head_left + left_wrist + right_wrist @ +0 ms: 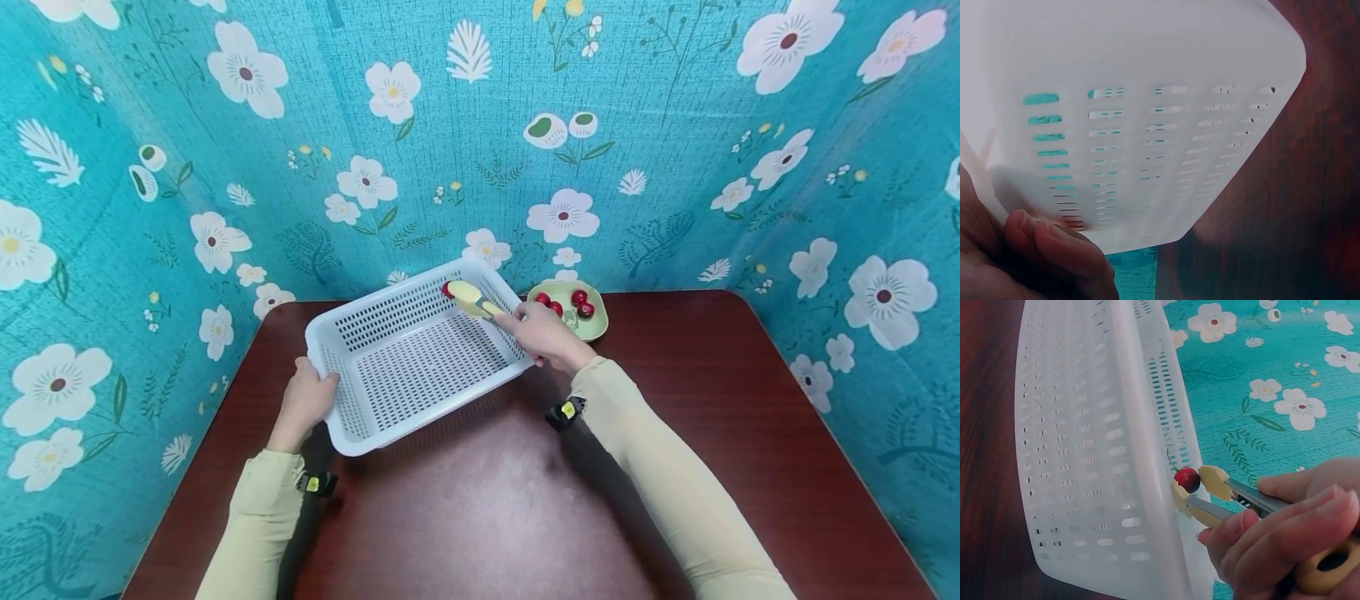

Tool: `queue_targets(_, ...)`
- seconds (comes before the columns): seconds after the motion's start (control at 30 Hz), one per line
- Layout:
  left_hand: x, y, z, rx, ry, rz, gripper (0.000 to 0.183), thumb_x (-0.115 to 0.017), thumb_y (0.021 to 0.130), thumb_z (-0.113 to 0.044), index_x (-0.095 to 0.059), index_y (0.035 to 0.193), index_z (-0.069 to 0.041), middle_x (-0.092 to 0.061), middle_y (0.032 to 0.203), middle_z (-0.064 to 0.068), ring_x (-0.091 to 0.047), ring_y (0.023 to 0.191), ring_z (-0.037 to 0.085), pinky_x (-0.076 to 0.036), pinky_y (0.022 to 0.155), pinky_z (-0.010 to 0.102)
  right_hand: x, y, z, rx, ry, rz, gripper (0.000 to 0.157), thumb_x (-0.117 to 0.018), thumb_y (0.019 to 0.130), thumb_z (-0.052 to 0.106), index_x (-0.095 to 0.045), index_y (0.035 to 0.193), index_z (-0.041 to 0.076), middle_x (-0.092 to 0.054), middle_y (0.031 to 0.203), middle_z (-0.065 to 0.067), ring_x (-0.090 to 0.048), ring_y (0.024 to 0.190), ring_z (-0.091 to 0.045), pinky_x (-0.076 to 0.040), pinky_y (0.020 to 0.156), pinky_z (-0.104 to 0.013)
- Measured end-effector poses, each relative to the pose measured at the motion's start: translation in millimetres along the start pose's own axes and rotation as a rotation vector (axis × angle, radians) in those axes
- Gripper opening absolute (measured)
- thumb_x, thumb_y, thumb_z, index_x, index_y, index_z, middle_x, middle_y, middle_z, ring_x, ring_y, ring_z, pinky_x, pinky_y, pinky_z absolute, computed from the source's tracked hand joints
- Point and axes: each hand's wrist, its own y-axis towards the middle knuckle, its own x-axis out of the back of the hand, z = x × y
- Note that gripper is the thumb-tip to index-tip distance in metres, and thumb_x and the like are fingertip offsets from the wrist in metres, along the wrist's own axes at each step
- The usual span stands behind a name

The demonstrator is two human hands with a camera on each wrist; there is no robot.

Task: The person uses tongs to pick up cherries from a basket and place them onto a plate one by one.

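A white perforated plastic basket point(427, 362) is held at a tilt over the dark red table. My left hand point(303, 400) grips its left end; in the left wrist view, curled fingertips point(1054, 240) show against its outer wall. My right hand point(551, 333) holds yellow-tipped tongs point(472, 298) over the basket's right rim. Between the tong tips sits one red cherry point(1187, 480) with a thin stem, close by the rim in the right wrist view. Partly behind the right hand stands a pale green plate point(595, 331) with several red cherries point(587, 310).
The brown-red table point(712, 400) extends to both sides and toward me. A turquoise flowered cloth point(450, 150) hangs right behind the table's back edge and along both sides. Black wrist cameras point(566, 412) sit on both sleeves.
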Motion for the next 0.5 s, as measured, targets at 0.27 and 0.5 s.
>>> queue_targets(0.27, 0.0, -0.9, -0.5, 0.016, -0.001, 0.001, 0.054, -0.043, 0.106, -0.017, -0.021, 0.145, 0.012, -0.06, 0.118, 0.037, -0.077, 0.087, 0.039, -0.063, 0.069, 0.044, 7.7, -7.0, -3.4, 0.016, 0.044, 0.01, 0.041, -0.058, 0.105, 0.043, -0.056, 0.117, 0.004, -0.047, 0.07, -0.004, -0.033, 0.04, -0.014, -0.035, 0.041, -0.028)
queue_targets(0.5, 0.8, -0.8, -1.3, 0.021, 0.012, 0.003, 0.055, -0.043, 0.105, -0.018, -0.02, 0.145, 0.014, -0.059, 0.117, 0.037, -0.077, 0.085, 0.038, -0.063, 0.069, 0.043, 12.1, -12.4, -5.4, 0.037, 0.06, 0.013, 0.044, -0.057, 0.106, 0.044, -0.055, 0.119, 0.002, -0.046, 0.066, -0.002, -0.033, 0.04, -0.014, -0.035, 0.04, -0.027)
